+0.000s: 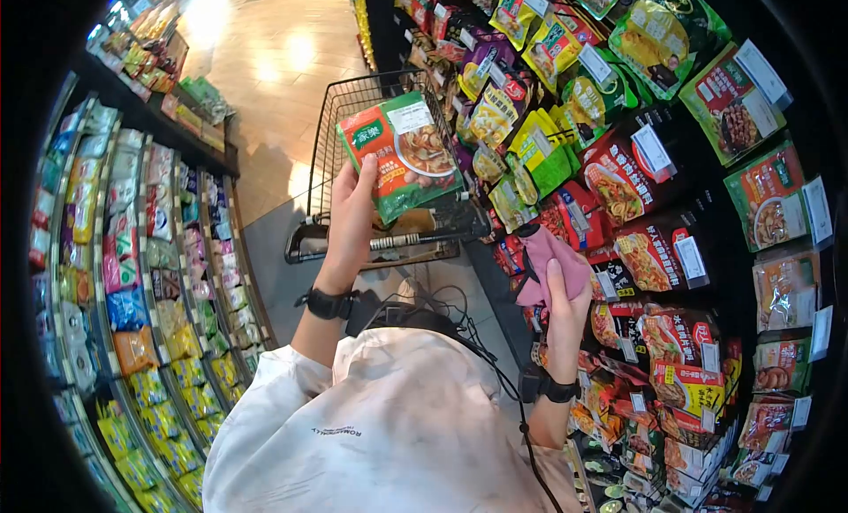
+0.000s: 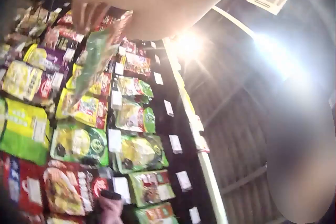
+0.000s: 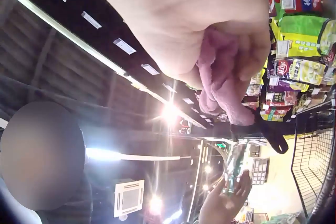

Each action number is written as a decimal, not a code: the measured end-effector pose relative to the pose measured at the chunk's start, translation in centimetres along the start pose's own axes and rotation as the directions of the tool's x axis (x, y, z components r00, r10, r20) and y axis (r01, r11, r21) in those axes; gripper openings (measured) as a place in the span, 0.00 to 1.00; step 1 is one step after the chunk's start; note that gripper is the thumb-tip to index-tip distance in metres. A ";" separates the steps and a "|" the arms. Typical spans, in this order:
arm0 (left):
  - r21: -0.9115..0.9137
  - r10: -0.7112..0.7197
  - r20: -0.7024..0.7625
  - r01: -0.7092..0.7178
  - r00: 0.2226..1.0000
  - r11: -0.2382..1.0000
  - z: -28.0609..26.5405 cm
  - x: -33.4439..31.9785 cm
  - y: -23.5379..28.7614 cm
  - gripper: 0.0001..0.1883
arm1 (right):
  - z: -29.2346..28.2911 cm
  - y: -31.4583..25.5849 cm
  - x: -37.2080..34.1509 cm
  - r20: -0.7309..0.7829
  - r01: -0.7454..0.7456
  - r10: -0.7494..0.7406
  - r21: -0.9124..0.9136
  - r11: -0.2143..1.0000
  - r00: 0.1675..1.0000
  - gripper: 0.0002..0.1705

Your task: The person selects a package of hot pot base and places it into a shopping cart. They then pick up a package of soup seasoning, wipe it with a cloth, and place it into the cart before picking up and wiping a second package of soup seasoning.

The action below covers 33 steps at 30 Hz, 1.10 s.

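Note:
My left hand (image 1: 352,199) grips a green and orange food packet (image 1: 424,164) by its near left edge, thumb on the front. The packet shows a bowl of food and a white label, and overlaps the shopping cart in the head view. The left wrist view catches the packet (image 2: 97,58) nearly edge-on. On the right, by the shelf, my right hand (image 1: 565,314) holds a bunched pink cloth (image 1: 549,266), thumb on top. In the right wrist view the fingers curl around the cloth (image 3: 226,85), and a black loop (image 3: 275,137) hangs from it.
A black wire shopping cart (image 1: 331,124) stands ahead in the aisle. Packet-filled shelves with price tags (image 1: 654,151) rise close on the right. More shelves of bagged goods (image 1: 132,275) line the left. Black cables (image 1: 459,314) hang at the person's front. Tiled floor (image 1: 265,63) stretches ahead.

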<state>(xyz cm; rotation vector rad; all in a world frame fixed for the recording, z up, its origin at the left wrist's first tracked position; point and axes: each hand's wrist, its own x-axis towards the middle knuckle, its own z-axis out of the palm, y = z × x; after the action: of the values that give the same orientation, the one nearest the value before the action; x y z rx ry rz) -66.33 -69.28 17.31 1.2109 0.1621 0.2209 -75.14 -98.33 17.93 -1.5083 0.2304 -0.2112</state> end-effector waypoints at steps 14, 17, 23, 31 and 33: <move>0.190 -0.385 0.671 0.354 0.634 0.916 2.4 4.2 -3.6 0.30 | 10.8 0.0 3.3 -0.027 -0.116 0.113 -0.228 0.967 0.993 0.20; 0.227 -0.407 0.735 0.370 0.542 0.901 1.8 5.6 -4.0 0.32 | 10.4 0.6 4.0 -0.004 -0.286 0.296 -0.282 0.916 0.955 0.33; 0.092 -0.324 0.752 0.395 0.574 0.914 2.5 5.3 -5.5 0.36 | 11.1 1.8 5.1 0.076 -0.442 0.454 -0.138 0.887 0.888 0.38; 0.018 -0.293 0.635 0.366 0.714 0.930 4.8 4.7 -5.2 0.31 | 11.2 0.5 4.2 0.069 -0.034 0.037 -0.042 0.999 0.997 0.28; -0.031 -0.307 0.641 0.423 0.703 0.905 5.6 4.2 -5.0 0.33 | 9.8 1.3 3.7 0.042 -0.091 0.095 -0.092 0.992 0.995 0.23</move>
<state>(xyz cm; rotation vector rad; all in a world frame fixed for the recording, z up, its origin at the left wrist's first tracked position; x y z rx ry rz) -60.48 -74.96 14.53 0.9889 -0.2007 -0.5218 -68.88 -89.91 17.02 -1.5863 0.2756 -0.0928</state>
